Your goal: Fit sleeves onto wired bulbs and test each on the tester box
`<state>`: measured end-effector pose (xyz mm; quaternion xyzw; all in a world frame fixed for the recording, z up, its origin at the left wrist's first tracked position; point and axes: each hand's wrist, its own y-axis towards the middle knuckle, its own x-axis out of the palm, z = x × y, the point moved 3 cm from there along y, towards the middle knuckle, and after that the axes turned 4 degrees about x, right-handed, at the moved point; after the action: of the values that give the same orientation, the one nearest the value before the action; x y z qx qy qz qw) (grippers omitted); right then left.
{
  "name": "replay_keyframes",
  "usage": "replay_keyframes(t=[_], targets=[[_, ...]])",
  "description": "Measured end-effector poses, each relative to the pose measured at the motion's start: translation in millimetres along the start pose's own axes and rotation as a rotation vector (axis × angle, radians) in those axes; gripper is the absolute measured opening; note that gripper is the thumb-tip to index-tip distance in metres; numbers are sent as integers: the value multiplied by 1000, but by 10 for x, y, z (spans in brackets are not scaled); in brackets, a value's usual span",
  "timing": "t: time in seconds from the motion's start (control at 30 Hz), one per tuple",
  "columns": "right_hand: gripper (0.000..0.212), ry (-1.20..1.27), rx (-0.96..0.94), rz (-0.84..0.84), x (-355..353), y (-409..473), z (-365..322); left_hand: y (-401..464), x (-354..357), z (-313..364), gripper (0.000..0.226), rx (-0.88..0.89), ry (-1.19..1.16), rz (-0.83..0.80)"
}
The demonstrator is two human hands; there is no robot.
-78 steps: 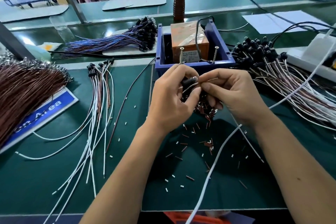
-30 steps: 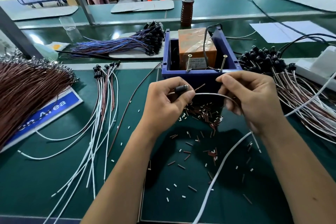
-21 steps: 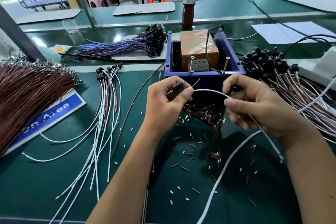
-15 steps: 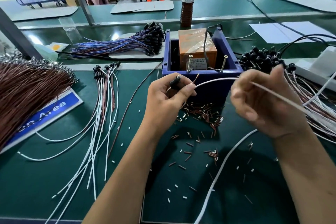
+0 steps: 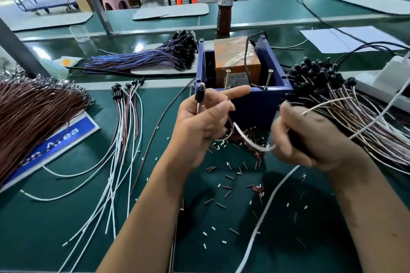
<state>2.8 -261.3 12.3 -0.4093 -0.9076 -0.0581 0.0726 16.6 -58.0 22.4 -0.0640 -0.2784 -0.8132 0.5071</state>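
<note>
**Blue bin, orange tester, one bulb held up**

Blue plastic forms the open bin (image 5: 255, 104) at 12 o'clock from the hands. Inside it sits the orange tester box (image 5: 235, 60), wrapped in clear tape, with a black cable (image 5: 246, 55) looping in over its top. Two screws (image 5: 270, 77) stand upright at the bin's near edge.

The bin's front wall hides the tester's lower part. The right hand (image 5: 310, 139) is blurred; its fingers are curled round a pale wire (image 5: 255, 143), and the wire's free end pokes out toward 1 o'clock. Whether a sleeve sits on the wire cannot be made out.

The left hand (image 5: 204, 122) grasps the bulb (image 5: 199, 93) between thumb and curled fingers, its index finger stretched toward the bin. The bulb is a short black barrel with a pale tip, upright, at 11 o'clock of the left hand, just in front of the bin's left corner. Its wire runs down through the left palm and sags across to the right hand.

Loose sleeves (image 5: 226, 186), brown and white, litter the green mat (image 5: 44, 228) at 6 o'clock of the bin. A heap of bulbs on pale wires (image 5: 332, 86) lies at 3 o'clock.
</note>
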Motion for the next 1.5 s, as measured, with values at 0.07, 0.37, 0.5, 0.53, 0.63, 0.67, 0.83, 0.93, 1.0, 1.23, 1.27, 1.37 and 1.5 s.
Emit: replay_keyframes(t=[0.07, 0.37, 0.5, 0.53, 0.63, 0.67, 0.83, 0.93, 1.0, 1.23, 1.27, 1.37, 1.5], targets=[[66, -165, 150, -102, 42, -22, 58, -13, -12, 54, 7, -45, -153, -88], [67, -423, 451, -205, 304, 51, 221, -58, 138, -82, 9, -304, 200, -240], [64, -472, 500, -111, 278, 47, 236, -66, 205, -116, 9, -314, 171, -210], [62, -469, 502, -105, 280, 52, 240, -70, 216, -124, 10, -318, 153, -208], [51, -413, 480, -105, 284, 66, 227, -57, 204, -153, 14, -283, 178, -165], [46, -404, 464, -96, 246, 57, 208, -49, 191, -166, 15, -270, 193, -135], [27, -128, 177, 223, -148, 30, 38, -19, 33, -246, 15, -280, 198, -20], [33, -70, -3, 417, -228, 58, 37, -3, -8, -310, 21, -335, 216, -53], [27, -116, -56, 482, -197, 85, 61, -13, 14, -335, 24, -372, 219, -75], [16, -187, -156, 608, -111, 118, 34, -28, 30, -334, 12, -390, 185, -105], [15, -175, -176, 635, -113, 114, 25, -23, 29, -324, 13, -371, 182, -113], [14, -133, -225, 680, -116, 97, 8, -5, 8, -292, 15, -308, 165, -102], [17, -134, -292, 696, -78, 97, -11, -4, -3, -277, 15, -274, 141, -141]])
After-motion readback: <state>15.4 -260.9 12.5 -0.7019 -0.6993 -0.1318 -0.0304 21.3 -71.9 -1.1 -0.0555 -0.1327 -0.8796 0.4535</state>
